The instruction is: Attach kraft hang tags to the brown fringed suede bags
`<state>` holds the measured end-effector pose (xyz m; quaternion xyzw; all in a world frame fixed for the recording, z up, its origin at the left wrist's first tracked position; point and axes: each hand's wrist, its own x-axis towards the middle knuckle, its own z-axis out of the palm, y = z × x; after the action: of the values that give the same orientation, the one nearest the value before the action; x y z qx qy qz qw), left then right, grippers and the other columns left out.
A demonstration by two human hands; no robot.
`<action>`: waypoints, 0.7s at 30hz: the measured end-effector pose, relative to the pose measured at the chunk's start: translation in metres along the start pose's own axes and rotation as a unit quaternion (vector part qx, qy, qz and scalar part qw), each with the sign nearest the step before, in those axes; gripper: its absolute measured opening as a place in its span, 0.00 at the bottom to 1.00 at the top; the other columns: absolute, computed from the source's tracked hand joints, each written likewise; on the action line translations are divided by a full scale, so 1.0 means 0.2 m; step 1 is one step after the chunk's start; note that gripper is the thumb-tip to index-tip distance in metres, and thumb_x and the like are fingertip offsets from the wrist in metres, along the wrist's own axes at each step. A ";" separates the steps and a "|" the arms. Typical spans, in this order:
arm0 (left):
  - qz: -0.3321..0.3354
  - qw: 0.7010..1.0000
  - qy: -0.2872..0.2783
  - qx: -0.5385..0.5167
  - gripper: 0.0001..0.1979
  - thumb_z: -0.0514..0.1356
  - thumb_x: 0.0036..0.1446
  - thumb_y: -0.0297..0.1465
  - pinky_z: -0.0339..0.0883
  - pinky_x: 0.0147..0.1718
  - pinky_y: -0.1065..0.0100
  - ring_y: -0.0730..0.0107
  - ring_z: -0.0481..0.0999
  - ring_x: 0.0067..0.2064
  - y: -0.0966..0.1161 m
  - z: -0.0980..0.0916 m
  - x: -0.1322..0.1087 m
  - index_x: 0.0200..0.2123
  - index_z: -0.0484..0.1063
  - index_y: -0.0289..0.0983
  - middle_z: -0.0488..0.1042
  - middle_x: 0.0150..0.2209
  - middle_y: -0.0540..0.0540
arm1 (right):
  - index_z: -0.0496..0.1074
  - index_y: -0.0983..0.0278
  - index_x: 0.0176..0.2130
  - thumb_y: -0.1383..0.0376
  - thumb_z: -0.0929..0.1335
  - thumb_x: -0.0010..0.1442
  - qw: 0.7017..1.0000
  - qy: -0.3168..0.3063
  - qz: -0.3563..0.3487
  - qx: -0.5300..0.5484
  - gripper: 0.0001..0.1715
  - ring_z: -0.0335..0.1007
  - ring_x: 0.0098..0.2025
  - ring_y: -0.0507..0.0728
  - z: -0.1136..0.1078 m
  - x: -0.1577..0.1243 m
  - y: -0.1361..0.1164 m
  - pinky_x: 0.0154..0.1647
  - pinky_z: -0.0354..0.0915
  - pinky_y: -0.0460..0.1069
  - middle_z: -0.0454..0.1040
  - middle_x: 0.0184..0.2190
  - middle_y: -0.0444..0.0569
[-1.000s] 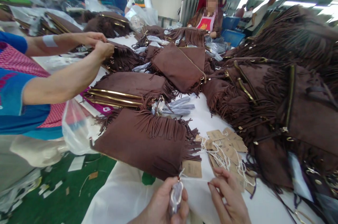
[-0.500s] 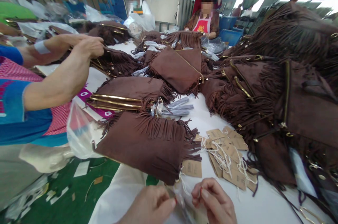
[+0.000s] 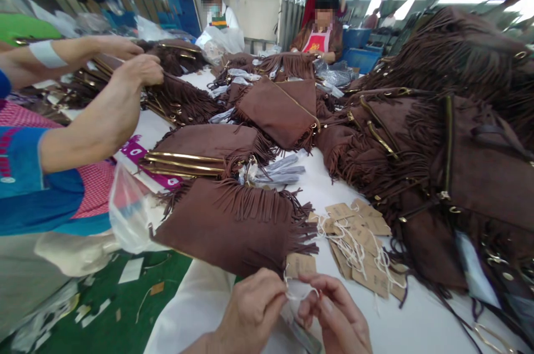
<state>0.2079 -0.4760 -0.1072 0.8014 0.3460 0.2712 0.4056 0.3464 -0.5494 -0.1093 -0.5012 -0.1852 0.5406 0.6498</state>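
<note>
A brown fringed bag [image 3: 233, 226] lies at the table's near edge, with a cardboard tag [image 3: 301, 265] at its lower right corner. Just below that corner, my left hand [image 3: 256, 301] is closed with fingertips pinched at the white string [image 3: 311, 290] of the tag. My right hand [image 3: 336, 312] is closed on the string's other side, thumb and forefinger together on it. A pale, translucent strip [image 3: 300, 332] hangs between both hands. Right of the bag lies a loose pile of cardboard tags [image 3: 362, 248] with white strings.
On the left a co-worker's bare arms [image 3: 95, 120] reach over brown bags. More fringed bags [image 3: 488, 159] are heaped at the right, and others [image 3: 283, 109] lie mid-table. Two people sit or stand beyond the table, another behind them. Paper scraps litter the green floor [image 3: 167, 281].
My left hand has moved up and right, to the tag's string near the bag's corner. The string now loops between my hands. The co-worker's arms have shifted slightly.
</note>
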 end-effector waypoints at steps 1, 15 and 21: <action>-0.082 0.995 -0.008 -0.059 0.08 0.52 0.53 0.28 0.61 0.25 0.75 0.73 0.70 0.26 0.00 -0.01 0.01 0.27 0.70 0.35 0.70 0.24 0.47 | 0.71 0.63 0.35 0.55 0.69 0.50 1.000 0.009 0.002 -0.012 0.16 0.64 0.24 0.51 0.00 0.01 0.01 0.25 0.58 0.45 0.72 0.23 0.47; -0.354 0.868 0.018 -0.349 0.13 0.58 0.41 0.39 0.54 0.17 0.75 0.77 0.60 0.14 0.01 -0.04 0.07 0.22 0.67 0.33 0.63 0.11 0.53 | 0.72 0.60 0.34 0.59 0.64 0.55 0.938 -0.047 -0.145 -0.312 0.10 0.67 0.33 0.55 0.12 0.10 0.06 0.28 0.63 0.46 0.69 0.34 0.50; -0.362 0.866 0.014 -0.345 0.12 0.57 0.41 0.38 0.53 0.16 0.75 0.77 0.61 0.14 0.01 -0.03 0.07 0.21 0.67 0.33 0.62 0.10 0.53 | 0.72 0.61 0.32 0.60 0.66 0.54 0.925 -0.049 -0.161 -0.340 0.08 0.67 0.32 0.54 0.13 0.11 0.03 0.31 0.63 0.46 0.70 0.33 0.49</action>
<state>0.2132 -0.4627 -0.0994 0.4251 0.5018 0.2190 0.7207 0.3303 -0.5181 -0.1107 -0.6284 -0.4679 0.3572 0.5085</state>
